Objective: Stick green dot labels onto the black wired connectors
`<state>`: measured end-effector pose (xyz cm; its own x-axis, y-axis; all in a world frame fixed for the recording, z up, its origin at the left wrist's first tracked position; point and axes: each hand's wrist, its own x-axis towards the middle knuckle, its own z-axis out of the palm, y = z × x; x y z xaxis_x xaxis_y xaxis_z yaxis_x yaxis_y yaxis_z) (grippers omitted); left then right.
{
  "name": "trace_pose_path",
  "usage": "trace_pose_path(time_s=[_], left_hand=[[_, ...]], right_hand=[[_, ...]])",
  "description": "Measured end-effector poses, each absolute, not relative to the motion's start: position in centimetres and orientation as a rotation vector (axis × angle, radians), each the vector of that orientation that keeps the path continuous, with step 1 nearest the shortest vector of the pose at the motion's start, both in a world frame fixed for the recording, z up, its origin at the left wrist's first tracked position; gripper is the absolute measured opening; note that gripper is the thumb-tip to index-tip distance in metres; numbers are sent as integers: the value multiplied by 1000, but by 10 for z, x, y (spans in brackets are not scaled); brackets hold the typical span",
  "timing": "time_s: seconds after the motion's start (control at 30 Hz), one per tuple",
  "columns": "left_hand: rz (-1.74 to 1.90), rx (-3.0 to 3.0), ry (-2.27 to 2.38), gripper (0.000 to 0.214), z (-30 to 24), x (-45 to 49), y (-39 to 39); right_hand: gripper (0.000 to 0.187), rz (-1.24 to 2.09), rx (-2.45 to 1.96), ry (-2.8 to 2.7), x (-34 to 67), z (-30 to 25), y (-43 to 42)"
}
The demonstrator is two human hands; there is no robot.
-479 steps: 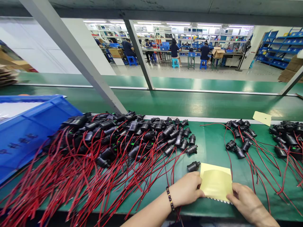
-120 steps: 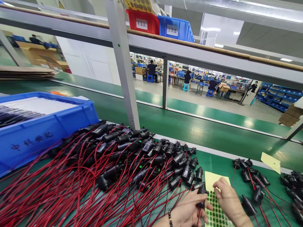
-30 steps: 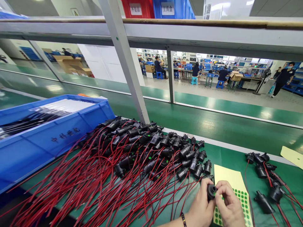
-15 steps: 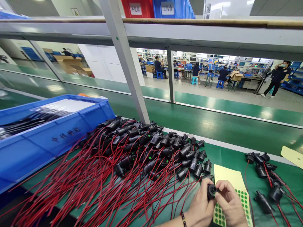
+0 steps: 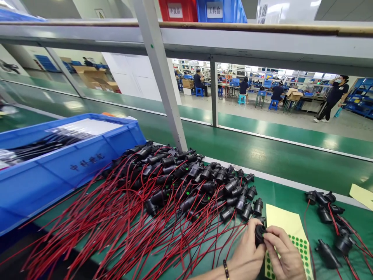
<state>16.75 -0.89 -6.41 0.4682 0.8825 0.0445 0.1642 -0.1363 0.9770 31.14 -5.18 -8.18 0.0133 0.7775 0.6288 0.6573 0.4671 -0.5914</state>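
My left hand (image 5: 247, 249) is closed around a small black pump (image 5: 260, 235), its round, stepped end turned up toward me. At that end my right hand (image 5: 284, 252) has thumb and forefinger pinched together. A speck of green shows at those fingertips, which looks like a round green sticker (image 5: 264, 234). Under my right hand lies a pale yellow sheet (image 5: 281, 217) with rows of green dot stickers (image 5: 301, 245). To the left is a large heap of similar black pumps (image 5: 192, 175) with long red and black wires (image 5: 116, 217).
A smaller group of black pumps (image 5: 329, 217) lies on the right. At far left stands a blue bin (image 5: 87, 163) holding black cables. A slanted metal post (image 5: 163, 77) carries the shelf (image 5: 262, 42) over the green bench. Several people sit or stand in the background.
The view has shifted slightly, so the scene sits a little further right. My right fingers have shifted on the pump's end, and the pump has turned slightly in my left hand.
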Motion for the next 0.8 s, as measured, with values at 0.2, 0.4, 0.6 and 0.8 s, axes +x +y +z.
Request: trace_pose_path(time_s=[0.2, 0.4, 0.6, 0.8], left_hand=[[750, 1746, 971, 36, -67, 167, -9], [730, 1737, 967, 34, -62, 168, -8], [704, 1811, 995, 39, -67, 165, -7], [568, 1863, 1034, 38, -77, 167, -1]], right_hand=[[18, -7, -1193, -1926, 324, -76, -50], [18, -147, -1141, -1944, 323, -74, -46], [19, -212, -1170, -1994, 329, -87, -45], [17, -269, -1114, -1957, 332, -101, -41]])
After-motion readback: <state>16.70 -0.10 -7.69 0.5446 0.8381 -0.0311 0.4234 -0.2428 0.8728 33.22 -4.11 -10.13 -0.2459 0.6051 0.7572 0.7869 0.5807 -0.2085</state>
